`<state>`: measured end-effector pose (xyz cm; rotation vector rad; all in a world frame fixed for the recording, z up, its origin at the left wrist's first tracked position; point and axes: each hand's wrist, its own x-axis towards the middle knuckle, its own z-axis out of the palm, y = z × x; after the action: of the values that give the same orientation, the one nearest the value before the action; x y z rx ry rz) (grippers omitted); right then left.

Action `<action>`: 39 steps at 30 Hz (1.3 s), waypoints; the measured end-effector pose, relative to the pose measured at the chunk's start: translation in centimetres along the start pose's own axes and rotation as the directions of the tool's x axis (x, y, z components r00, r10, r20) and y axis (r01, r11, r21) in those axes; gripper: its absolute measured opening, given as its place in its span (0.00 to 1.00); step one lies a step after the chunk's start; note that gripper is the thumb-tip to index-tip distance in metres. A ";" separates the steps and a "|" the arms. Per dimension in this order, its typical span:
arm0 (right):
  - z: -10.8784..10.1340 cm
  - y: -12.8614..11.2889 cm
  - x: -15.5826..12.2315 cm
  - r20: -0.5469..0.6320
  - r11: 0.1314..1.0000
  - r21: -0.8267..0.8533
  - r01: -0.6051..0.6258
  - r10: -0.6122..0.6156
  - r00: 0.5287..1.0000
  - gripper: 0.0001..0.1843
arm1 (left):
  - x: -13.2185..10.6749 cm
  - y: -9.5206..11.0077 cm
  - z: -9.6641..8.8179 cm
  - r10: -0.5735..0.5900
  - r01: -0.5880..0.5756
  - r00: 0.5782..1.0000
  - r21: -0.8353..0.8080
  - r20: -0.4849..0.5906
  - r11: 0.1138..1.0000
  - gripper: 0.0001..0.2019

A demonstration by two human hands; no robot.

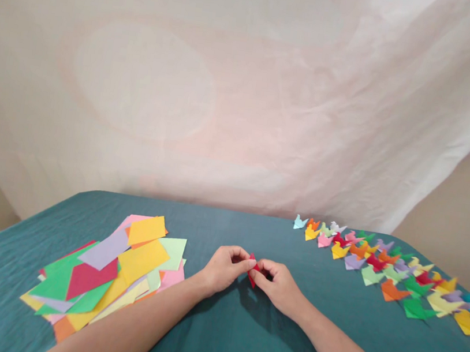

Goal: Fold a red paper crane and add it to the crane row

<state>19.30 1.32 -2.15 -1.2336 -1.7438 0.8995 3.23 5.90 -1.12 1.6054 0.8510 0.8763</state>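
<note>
Our left hand (227, 269) and right hand (278, 286) each pinch a small red folded paper (251, 282), held over the middle of the dark green counter (219, 226). To our left we see a loose, overlapping pile of coloured sheets (142, 262); to our right, rows of folded paper birds (373, 276). Beyond the counter hangs a pale cloth (246, 96).

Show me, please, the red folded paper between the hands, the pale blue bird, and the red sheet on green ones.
Red folded paper (251, 281): head view, its lower part.
Pale blue bird (299, 223): head view, its body.
Red sheet (92, 279): head view, its middle.
</note>
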 end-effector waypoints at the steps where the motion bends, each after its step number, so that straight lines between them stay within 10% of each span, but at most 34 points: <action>1: 0.1 0.1 0.0 0.000 1.000 0.001 -0.002 0.002 1.000 0.15 | 0.0 0.0 0.0 -0.004 0.004 1.000 -0.016 -0.003 1.000 0.14; 31: 0.2 0.3 0.0 0.000 1.000 0.013 -0.002 0.002 1.000 0.22 | 0.3 -0.3 -0.1 0.008 -0.006 1.000 -0.148 0.015 0.989 0.16; 39: -0.3 0.4 0.2 -0.259 0.996 0.088 0.035 -0.012 0.966 0.19 | 0.1 0.0 -0.6 -0.038 0.038 0.992 -0.003 0.124 0.999 0.15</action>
<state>19.67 1.63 -2.38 -1.2093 -1.4914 0.7587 2.78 6.21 -0.99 1.6163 0.7887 0.7437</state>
